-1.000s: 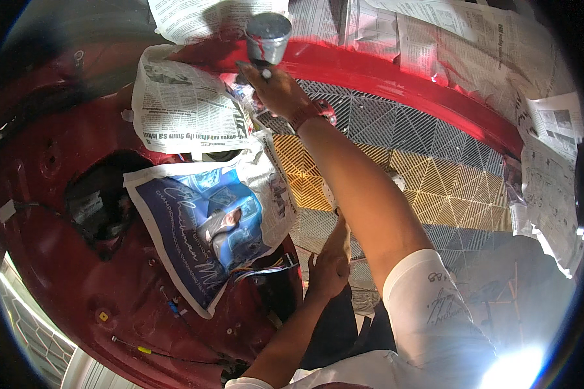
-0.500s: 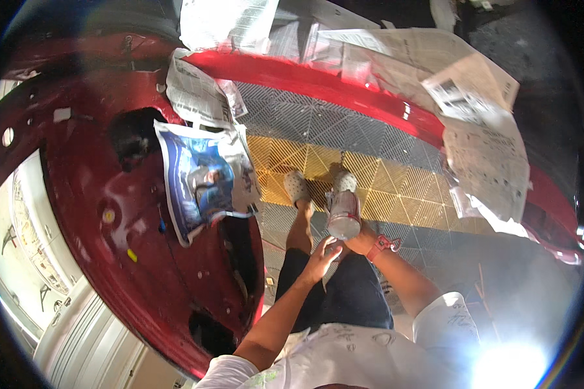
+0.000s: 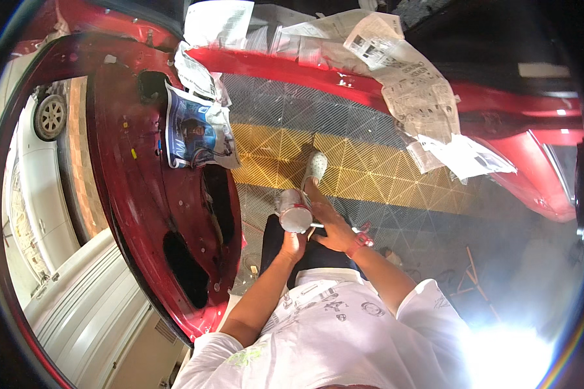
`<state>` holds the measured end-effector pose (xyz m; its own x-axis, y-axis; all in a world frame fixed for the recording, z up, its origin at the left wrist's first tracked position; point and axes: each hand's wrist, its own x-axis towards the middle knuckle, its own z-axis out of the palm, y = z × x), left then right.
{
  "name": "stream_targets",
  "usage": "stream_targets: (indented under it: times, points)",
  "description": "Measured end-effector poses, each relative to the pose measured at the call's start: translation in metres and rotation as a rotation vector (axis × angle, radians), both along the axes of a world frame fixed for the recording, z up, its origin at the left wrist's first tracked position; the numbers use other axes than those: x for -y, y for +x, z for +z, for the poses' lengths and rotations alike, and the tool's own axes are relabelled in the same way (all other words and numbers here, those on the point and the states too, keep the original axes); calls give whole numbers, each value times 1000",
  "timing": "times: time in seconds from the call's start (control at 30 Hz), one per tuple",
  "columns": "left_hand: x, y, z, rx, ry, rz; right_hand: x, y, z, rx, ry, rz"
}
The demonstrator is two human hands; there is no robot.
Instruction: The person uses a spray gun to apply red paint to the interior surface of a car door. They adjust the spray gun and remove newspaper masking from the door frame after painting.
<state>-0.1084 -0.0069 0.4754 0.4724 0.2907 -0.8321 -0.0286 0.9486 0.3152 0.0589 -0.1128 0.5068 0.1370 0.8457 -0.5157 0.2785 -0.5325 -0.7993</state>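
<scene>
Over my lap a paint spray gun, mostly hidden under its round cup (image 3: 295, 218), is held upright; the cup has a grey top and red paint smears on its side. Below the cup, my left hand (image 3: 293, 245) is closed around the gun's lower part, its fingers partly covered. My right hand (image 3: 335, 236) is at the gun's right side, fingers drawn in by a short silver part (image 3: 316, 225); the fingertips are hard to make out. A red band circles my right wrist.
To my left a dark red car door (image 3: 133, 188) stands open, a colourful printed sheet (image 3: 198, 133) hanging on its edge. Newspaper (image 3: 422, 91) covers parts of the red sill (image 3: 292, 68). Grey and yellow floor tiles (image 3: 370, 168) lie below. Bright haze fills the lower right.
The spray gun has moved left and nearer to me. My left hand, open beside it before, now grips it from below; my right hand has shifted to its side. My view has turned.
</scene>
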Motion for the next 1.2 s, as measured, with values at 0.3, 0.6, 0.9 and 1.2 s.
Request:
stream_targets:
  times: [0.3,0.6,0.9,1.2]
  points:
    - [-12,-60,53,272,83,-14,164,-35,33,1,-185,-86]
    - [49,-112,129,-78,-134,135,250,-52,111,69,-307,-134]
    - [141,-141,164,-103,-182,367,298,-29,125,-36,-128,-99]
    - [193,-117,187,50,-76,414,330,21,132,-245,62,-28]
